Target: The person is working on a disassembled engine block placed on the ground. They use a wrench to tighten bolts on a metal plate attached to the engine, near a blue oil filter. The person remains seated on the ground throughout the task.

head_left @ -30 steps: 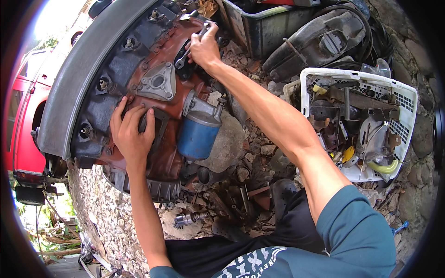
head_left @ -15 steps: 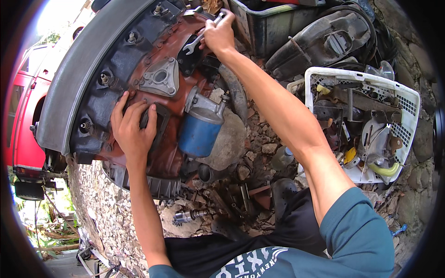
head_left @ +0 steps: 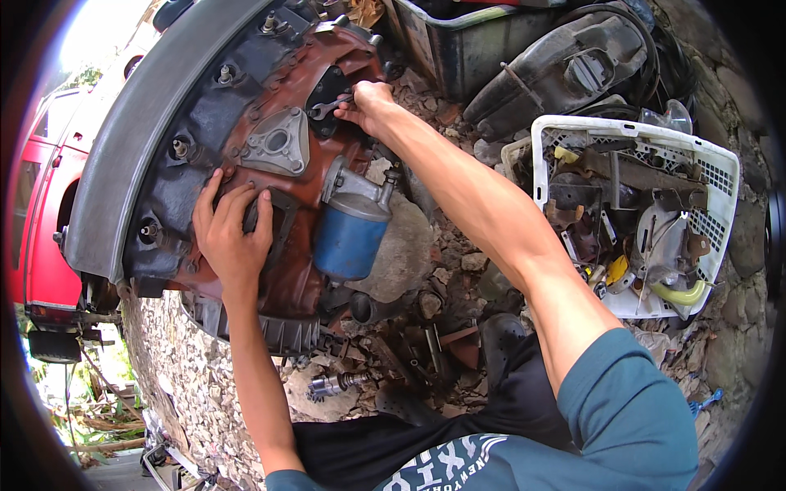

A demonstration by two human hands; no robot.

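Note:
A large engine point(head_left: 246, 204) with a red-brown block and a black cover lies in front of me. My right hand point(head_left: 370, 108) is closed round an open-end wrench point(head_left: 327, 107), whose jaw lies over a black plate point(head_left: 318, 90) on the block's side. My left hand point(head_left: 233, 233) rests on the block with its fingers spread, holding nothing. Just beyond its fingertips sits a grey triangular metal flange point(head_left: 279, 141) with a round hole. A blue oil filter point(head_left: 352, 244) hangs from its metal housing, to the right of my left hand.
At the right stands a white plastic basket point(head_left: 539, 168) full of used parts. A dark crate point(head_left: 458, 57) and a black moulded part point(head_left: 565, 74) are at the far side. Stones and loose metal parts cover the ground, including a small gear shaft point(head_left: 334, 385). A red vehicle point(head_left: 51, 196) is at left.
My right hand has come nearer with the wrench, which has swung from a slant to nearly level across the black plate. My left hand stays on the block.

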